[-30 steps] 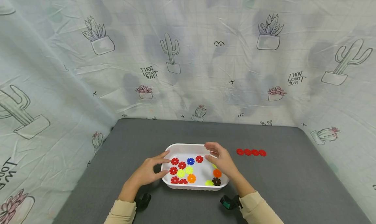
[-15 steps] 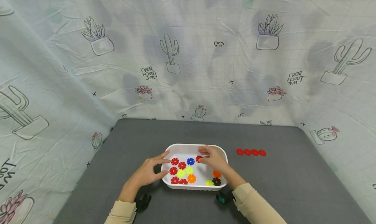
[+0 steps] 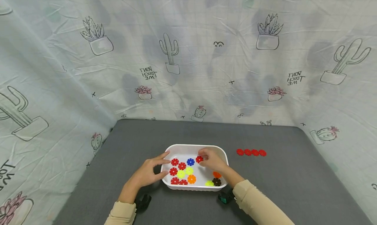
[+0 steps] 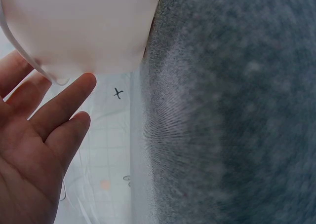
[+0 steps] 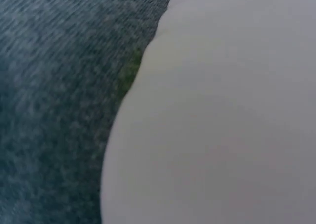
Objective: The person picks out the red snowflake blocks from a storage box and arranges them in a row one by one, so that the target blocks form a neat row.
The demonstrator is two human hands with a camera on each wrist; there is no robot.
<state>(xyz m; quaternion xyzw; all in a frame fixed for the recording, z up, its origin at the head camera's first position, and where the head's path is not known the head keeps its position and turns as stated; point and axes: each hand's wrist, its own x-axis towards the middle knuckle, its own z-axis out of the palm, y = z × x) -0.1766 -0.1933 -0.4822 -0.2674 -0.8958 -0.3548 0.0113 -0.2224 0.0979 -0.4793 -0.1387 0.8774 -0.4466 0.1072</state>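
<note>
A white plastic tray (image 3: 216,188) holds several notched plastic discs. My left hand (image 3: 144,173) rests at its left end, fingers spread and fairly straight across the rim. In the left wrist view, fingers of my left hand (image 4: 44,130) touch the tray (image 4: 89,31), some passing behind its rim. My right hand (image 3: 213,159) reaches into the tray's right half and pinches a red disc (image 3: 199,159) between thumb and fingers. A blue disc (image 3: 190,161) lies just left of it. The right wrist view shows only the tray's outer wall (image 5: 212,135) and cloth; that hand is hidden there.
Four-lobed details aside, a row of red discs (image 3: 251,152) lies on the grey table (image 3: 282,172) right of the tray. Red, yellow and orange discs (image 3: 191,179) fill the tray's left half; a black disc (image 3: 216,182) sits at front right. A patterned curtain (image 3: 188,71) hangs behind.
My right hand has moved left and down from the tray's right rim to the red disc, its fingers closing together. My left hand and the tray have stayed in place.
</note>
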